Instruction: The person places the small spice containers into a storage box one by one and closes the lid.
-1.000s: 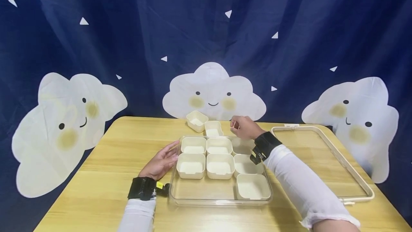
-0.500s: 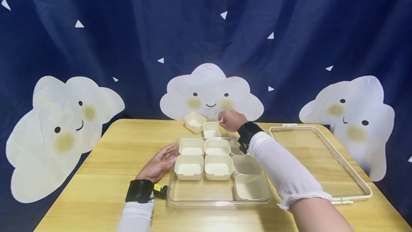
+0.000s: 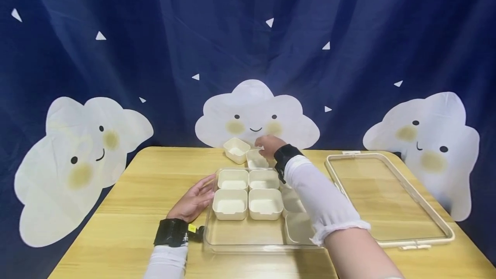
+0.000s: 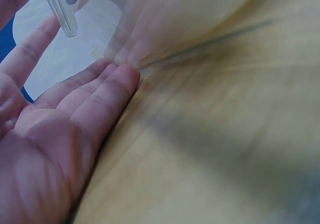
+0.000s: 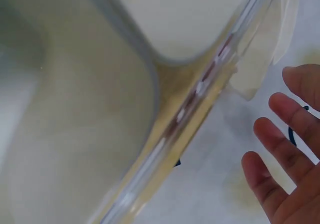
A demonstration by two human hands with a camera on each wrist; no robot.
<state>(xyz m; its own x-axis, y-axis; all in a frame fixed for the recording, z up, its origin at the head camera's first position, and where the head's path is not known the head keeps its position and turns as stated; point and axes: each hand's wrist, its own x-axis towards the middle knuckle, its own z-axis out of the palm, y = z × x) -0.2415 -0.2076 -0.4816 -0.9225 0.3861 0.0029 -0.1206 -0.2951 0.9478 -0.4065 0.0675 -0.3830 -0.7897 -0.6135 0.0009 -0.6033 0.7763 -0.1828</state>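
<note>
A clear plastic box (image 3: 240,248) stands on the table, holding several cream-coloured small containers (image 3: 230,205). My left hand (image 3: 192,200) rests along the box's left side; its fingers lie fairly straight against the clear wall (image 4: 165,23) in the left wrist view. Beyond the far edge of the box, my right hand (image 3: 270,145) is at a loose cream container (image 3: 255,158). The right wrist view shows the fingers (image 5: 270,134) apart, pointing towards that container (image 5: 255,76), with a gap between. My right forearm hides part of the box's right column.
A second loose container (image 3: 236,150) sits tilted near the table's back edge, left of the first. On the right lies a clear lid with a cream frame (image 3: 418,195). Behind the wooden table (image 3: 120,210) hangs a dark blue curtain (image 3: 248,33) with cloud prints.
My right hand has moved left behind the box to the nearer loose container, and its fingers have opened out. The left hand has stayed at the box's side.
</note>
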